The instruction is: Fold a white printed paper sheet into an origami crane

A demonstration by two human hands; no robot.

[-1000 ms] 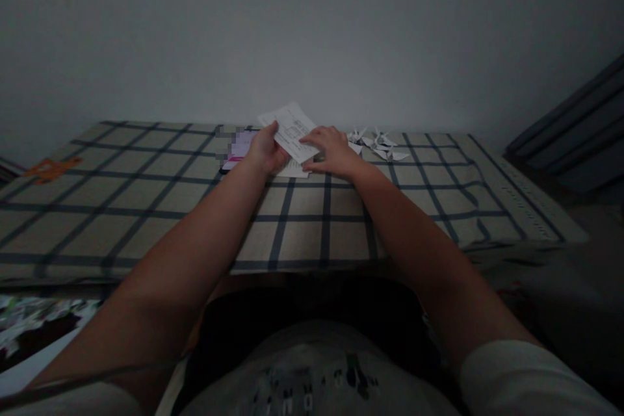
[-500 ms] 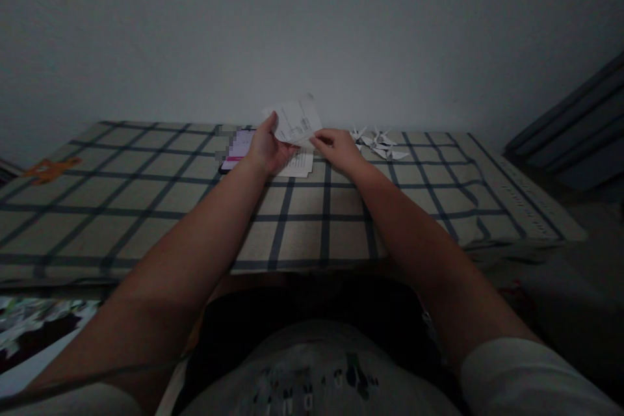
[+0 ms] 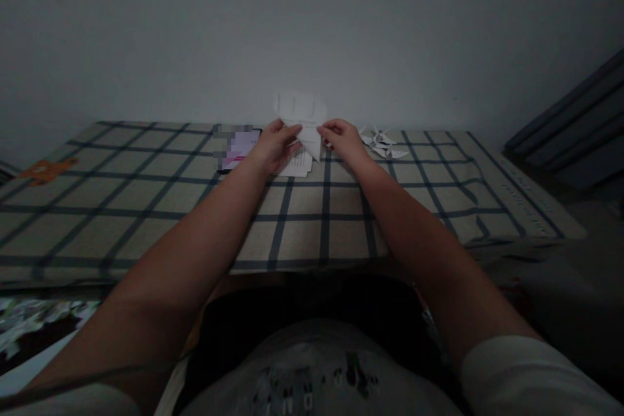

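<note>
A white printed sheet of paper [image 3: 308,132], partly folded, is held up above the table between both hands. My left hand [image 3: 277,146] pinches its left side, thumb on the front. The right edge is in the closed fingers of my right hand [image 3: 340,138]. Below the left hand lies a small stack of printed paper [image 3: 298,165] on the checked cloth. Just right of my right hand sit several folded paper cranes [image 3: 385,143]. The sheet's upper part is blurred.
A phone [image 3: 240,149] with a lit screen lies left of my left hand. An orange flat object [image 3: 47,171] rests at the table's far left. The checked tablecloth [image 3: 302,244] reaches the table's front edge, and a grey wall [image 3: 312,26] stands behind.
The sheet has turned from a tilted position to a more upright one, with a corner pointing down. Both hands have shifted their grip, and my right hand is slightly higher.
</note>
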